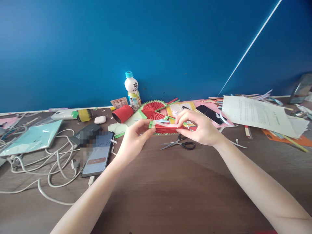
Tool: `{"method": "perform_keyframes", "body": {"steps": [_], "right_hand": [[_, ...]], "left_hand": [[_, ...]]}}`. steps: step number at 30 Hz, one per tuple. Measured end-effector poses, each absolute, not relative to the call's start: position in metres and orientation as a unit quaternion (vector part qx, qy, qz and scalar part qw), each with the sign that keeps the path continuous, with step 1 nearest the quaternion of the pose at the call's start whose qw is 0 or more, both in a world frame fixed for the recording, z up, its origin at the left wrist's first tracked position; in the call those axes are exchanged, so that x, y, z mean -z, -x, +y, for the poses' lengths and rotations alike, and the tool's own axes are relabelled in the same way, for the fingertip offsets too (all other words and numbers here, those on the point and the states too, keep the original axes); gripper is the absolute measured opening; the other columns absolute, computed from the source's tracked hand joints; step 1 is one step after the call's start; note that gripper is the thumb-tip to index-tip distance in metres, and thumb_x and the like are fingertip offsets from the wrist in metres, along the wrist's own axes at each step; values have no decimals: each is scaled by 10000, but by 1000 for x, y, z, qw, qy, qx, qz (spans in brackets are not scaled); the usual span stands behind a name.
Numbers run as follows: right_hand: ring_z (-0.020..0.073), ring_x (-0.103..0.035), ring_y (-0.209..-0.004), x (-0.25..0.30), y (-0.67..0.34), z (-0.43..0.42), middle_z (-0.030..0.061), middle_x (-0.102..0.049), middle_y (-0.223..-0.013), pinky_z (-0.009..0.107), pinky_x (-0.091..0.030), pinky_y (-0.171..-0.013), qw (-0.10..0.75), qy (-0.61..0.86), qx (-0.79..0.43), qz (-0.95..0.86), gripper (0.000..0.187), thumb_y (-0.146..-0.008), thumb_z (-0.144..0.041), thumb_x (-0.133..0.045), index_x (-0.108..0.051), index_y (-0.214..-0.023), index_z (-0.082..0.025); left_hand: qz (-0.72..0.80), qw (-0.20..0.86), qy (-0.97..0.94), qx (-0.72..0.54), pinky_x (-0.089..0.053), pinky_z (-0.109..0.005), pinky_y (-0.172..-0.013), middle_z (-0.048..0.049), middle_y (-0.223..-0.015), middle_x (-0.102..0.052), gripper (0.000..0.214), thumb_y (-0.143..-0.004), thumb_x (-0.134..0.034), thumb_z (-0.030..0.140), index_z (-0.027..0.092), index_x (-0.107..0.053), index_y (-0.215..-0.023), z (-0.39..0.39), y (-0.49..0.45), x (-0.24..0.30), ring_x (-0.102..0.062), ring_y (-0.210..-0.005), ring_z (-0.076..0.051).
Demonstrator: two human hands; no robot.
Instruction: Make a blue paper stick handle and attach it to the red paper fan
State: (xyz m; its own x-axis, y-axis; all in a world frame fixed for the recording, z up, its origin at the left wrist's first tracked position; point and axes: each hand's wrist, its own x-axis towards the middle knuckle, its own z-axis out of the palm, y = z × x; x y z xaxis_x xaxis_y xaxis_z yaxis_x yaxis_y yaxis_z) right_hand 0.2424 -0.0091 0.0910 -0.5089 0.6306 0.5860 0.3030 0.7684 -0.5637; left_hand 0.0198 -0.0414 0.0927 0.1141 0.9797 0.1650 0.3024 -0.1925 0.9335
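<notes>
My left hand (136,135) pinches the green-edged left end of a pleated red paper (164,129) between thumb and fingers. My right hand (198,126) is closed on the right part of the same paper, thumb below and fingers above. A pale strip runs along its upper side. Just behind it lies a round red paper fan (151,109) with a green zigzag rim, partly hidden by the held paper and my hands. Below my right hand, black-handled scissors (187,145) rest on the table with their blades pointing left.
A bottle (133,92) stands by the blue wall beside a red roll (123,113). On the left are a phone (98,154), tangled white cables (52,162) and a teal packet (32,136). To the right lie a dark phone (211,113), a printed sheet (258,113) and paper strips.
</notes>
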Motion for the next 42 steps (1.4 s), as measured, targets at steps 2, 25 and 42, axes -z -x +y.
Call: {"method": "perform_keyframes", "body": {"steps": [2,25,42], "right_hand": [[168,-569,-836,-92,-242,-10,23,-597,-870,345,-472,-768,376,288,-240,-847,131,-737,-192,-625,-540,-835,-213],[90,-482,-632,-93,-225,-21,-32,-519,-692,223,-379,-590,257,334,-468,-777,149,-788,-305,-584,-524,-739,-178],[80,-414,-590,-90,-220,-25,-45,-455,-645,228,-319,-544,269,366,-440,-774,260,-790,-370,-577,-453,-669,-178]], "left_hand": [[516,381,-637,-428,-422,-232,-617,-3,-821,-655,266,-741,-593,392,194,-598,-919,-41,-19,-91,-591,-746,-153],[499,338,-737,-305,-441,-252,-752,-3,-924,-675,226,-771,-541,315,216,-662,-934,-49,-29,-95,-577,-814,-163],[488,318,-753,-307,-432,-228,-718,17,-861,-676,168,-768,-552,258,230,-670,-883,-53,-34,-98,-576,-769,-135]]}}
